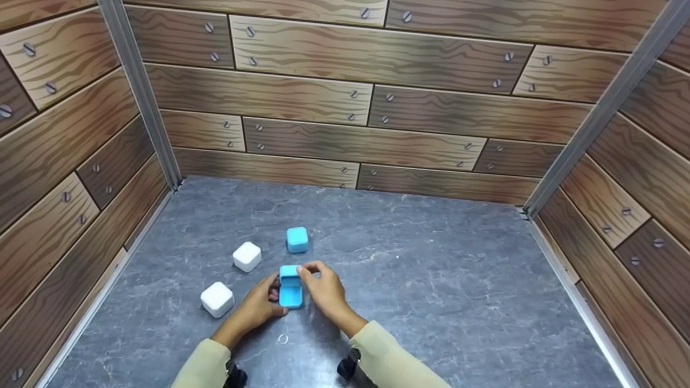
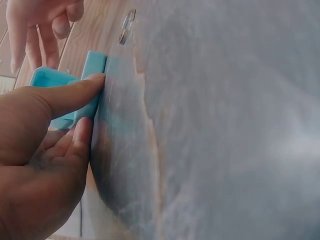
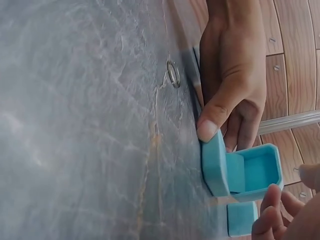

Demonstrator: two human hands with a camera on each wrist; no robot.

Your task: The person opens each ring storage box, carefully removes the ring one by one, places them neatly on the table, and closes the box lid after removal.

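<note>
A small blue ring box point(image 1: 291, 296) stands on the tabletop with its lid point(image 3: 262, 170) raised and its hollow inside showing. My left hand point(image 1: 254, 308) grips the lower half from the side, thumb point(image 2: 82, 95) on the front and fingers underneath or behind. At the right of the raised lid is my right hand point(image 1: 328, 291), its loosely bent fingers point(image 3: 272, 205) right at the lid's edge. Nearer to me, between the forearms, a thin silver ring point(image 1: 283, 339) lies on the tabletop.
Another blue box point(image 1: 297, 240), closed, sits behind the open one. Two white boxes point(image 1: 247, 256) point(image 1: 217, 299), also closed, are to the left of it. Wood-patterned panels point(image 1: 302, 97) wall the grey marbled tabletop point(image 1: 458, 302) at the back and both sides.
</note>
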